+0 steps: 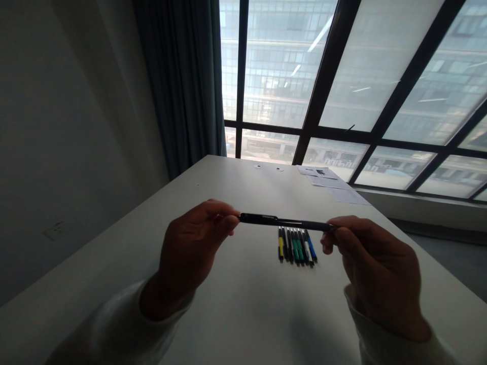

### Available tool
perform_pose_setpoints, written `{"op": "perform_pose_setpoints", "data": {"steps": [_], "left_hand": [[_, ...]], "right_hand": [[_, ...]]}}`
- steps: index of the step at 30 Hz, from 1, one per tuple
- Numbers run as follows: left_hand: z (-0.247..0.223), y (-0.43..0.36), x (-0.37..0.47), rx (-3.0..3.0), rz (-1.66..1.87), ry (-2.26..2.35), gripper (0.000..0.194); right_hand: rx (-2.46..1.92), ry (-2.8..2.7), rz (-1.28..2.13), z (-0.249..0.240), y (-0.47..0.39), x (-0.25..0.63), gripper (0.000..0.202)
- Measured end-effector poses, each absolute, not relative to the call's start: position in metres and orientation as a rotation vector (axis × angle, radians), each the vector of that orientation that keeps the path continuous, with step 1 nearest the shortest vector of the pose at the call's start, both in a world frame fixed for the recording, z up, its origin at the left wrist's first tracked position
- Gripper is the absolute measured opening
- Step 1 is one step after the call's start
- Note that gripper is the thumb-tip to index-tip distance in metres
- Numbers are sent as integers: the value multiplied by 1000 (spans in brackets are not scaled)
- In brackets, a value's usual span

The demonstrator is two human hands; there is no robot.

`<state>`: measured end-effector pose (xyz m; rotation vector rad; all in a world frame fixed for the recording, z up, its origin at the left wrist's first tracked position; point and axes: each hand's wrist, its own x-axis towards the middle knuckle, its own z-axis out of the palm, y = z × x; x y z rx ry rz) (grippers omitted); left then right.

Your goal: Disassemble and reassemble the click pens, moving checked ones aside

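The location is consistent with an office. Indicators: a white table (236, 304), papers (321, 177), a wall socket (55, 231) and large framed windows (285, 66) facing a multi-storey building.

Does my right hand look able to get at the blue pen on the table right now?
Probably, once it lets go: the right hand pinches one end of the black pen, but the blue pen lies at the row's near side to it, nothing on top.
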<state>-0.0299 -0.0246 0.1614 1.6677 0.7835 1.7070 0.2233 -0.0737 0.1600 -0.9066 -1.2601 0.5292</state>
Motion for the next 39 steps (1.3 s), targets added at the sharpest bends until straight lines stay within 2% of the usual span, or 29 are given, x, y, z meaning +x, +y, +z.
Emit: {"op": "perform_pose_setpoints", "data": {"steps": [10,20,30,39], "left_hand": [[171,-33,-27,1834,1729,991,6],[170,-31,-29,2088,1726,949,15],[172,-33,-28,2008,1676,976,24],[174,-33,-28,2033,1657,971,24]], "right_hand": [[-964,-1346,328,166,-76,214,5],[-1054,-1446,249,164,-74,214,28],[-1093,-1462,253,163,-75,214,37],[-1098,-1512,272,162,-75,216,42]]}}
